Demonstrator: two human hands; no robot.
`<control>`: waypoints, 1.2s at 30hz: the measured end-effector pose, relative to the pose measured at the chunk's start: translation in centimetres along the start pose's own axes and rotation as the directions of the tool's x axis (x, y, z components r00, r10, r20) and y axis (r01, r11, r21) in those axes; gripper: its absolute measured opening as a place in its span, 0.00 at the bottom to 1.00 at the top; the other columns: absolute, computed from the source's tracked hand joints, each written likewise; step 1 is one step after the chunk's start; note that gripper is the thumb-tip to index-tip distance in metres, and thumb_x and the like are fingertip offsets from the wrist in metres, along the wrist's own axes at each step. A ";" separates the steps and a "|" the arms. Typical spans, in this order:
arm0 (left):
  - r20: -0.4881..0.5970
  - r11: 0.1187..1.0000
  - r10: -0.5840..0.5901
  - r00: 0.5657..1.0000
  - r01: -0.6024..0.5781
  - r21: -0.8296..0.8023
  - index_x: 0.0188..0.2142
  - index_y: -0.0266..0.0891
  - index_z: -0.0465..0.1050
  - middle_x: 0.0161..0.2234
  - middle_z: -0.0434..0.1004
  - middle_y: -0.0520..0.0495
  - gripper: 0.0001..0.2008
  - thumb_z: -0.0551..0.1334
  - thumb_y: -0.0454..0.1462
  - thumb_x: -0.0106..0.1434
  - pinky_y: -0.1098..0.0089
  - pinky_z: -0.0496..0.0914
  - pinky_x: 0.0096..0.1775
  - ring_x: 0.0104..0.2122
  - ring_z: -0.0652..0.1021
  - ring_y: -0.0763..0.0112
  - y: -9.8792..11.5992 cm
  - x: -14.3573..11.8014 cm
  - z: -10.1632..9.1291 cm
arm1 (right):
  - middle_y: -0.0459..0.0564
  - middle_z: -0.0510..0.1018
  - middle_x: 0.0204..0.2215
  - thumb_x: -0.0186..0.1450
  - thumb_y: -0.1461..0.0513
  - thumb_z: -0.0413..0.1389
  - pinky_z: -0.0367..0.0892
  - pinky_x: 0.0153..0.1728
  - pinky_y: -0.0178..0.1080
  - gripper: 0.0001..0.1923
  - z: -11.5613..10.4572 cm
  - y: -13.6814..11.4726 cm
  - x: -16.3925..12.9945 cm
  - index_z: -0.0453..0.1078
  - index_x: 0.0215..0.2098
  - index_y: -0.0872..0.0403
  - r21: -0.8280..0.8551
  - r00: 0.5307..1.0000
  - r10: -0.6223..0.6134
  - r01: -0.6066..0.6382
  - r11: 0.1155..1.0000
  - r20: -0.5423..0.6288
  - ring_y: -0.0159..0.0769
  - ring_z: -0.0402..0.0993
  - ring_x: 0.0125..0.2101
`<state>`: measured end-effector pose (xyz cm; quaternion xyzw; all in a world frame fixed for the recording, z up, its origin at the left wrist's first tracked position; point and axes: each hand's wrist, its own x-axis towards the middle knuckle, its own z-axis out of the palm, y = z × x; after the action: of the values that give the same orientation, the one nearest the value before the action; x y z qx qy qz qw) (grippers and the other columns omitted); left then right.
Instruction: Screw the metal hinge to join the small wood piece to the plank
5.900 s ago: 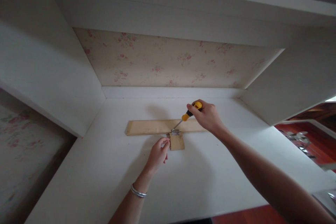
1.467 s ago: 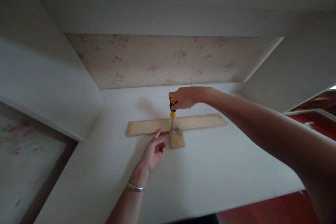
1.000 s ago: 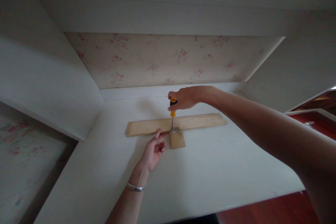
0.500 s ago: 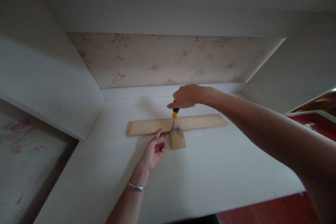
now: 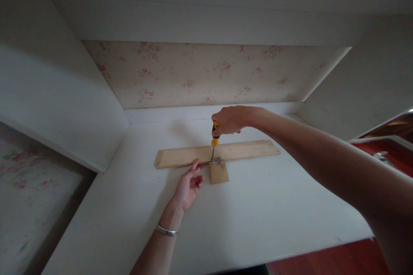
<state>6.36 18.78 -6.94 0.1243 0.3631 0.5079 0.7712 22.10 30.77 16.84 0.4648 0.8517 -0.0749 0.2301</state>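
A long, narrow wooden plank point(image 5: 183, 156) lies across the white surface, with a small wooden block point(image 5: 219, 173) against its front edge. A metal hinge point(image 5: 216, 160) spans the joint between them. My right hand point(image 5: 230, 119) is closed around the yellow and black handle of a screwdriver point(image 5: 215, 141). The screwdriver stands nearly upright, its tip at the left part of the hinge; any screw there is too small to make out. My left hand point(image 5: 189, 187) grips the plank's front edge with its fingertips, just left of the block, the other fingers curled.
Beneath the plank is a white tabletop point(image 5: 274, 210), with a white panel point(image 5: 61, 68) rising at the left and another point(image 5: 368, 73) at the right. Behind it is a floral-patterned wall point(image 5: 206, 73). A white ledge point(image 5: 206, 17) overhangs the back. Reddish flooring point(image 5: 329, 258) shows at the lower right.
My right hand has shifted its fingers on the screwdriver handle; the thumb that stuck out to the left is now tucked in against it. The plank, block and left hand stay put.
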 end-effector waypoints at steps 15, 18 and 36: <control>-0.021 1.000 -0.004 1.000 0.005 0.023 0.55 0.44 0.64 0.48 0.68 0.44 0.26 0.62 0.32 0.56 0.79 0.63 0.23 0.24 0.72 0.83 0.1 -0.2 0.2 | 0.62 0.75 0.33 0.55 0.36 0.43 0.60 0.27 0.41 0.37 1.0 -0.2 0.7 0.73 0.36 0.57 -0.134 0.975 0.028 -0.059 0.989 -0.222 0.50 0.72 0.34; -0.013 1.000 -0.005 1.000 0.006 0.020 0.55 0.44 0.64 0.48 0.68 0.44 0.26 0.62 0.32 0.56 0.78 0.63 0.23 0.25 0.72 0.82 0.0 -0.2 0.2 | 0.57 0.76 0.32 0.57 0.39 0.47 0.59 0.25 0.38 0.32 1.0 0.6 0.3 0.69 0.45 0.55 -0.003 0.991 -0.069 0.069 0.998 -0.113 0.41 0.72 0.29; -0.008 1.000 0.004 1.000 -0.004 0.021 0.55 0.43 0.63 0.50 0.67 0.43 0.25 0.62 0.32 0.57 0.78 0.62 0.23 0.25 0.71 0.81 0.0 -0.4 0.2 | 0.66 0.74 0.36 0.56 0.35 0.40 0.62 0.34 0.45 0.40 1.6 -1.0 0.7 0.74 0.38 0.58 -0.075 0.936 0.148 -0.180 0.981 -0.319 0.54 0.70 0.39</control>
<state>6.39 18.49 -6.63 0.1311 0.3712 0.5061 0.7674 21.45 30.24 15.01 0.5278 0.8382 0.0629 0.1220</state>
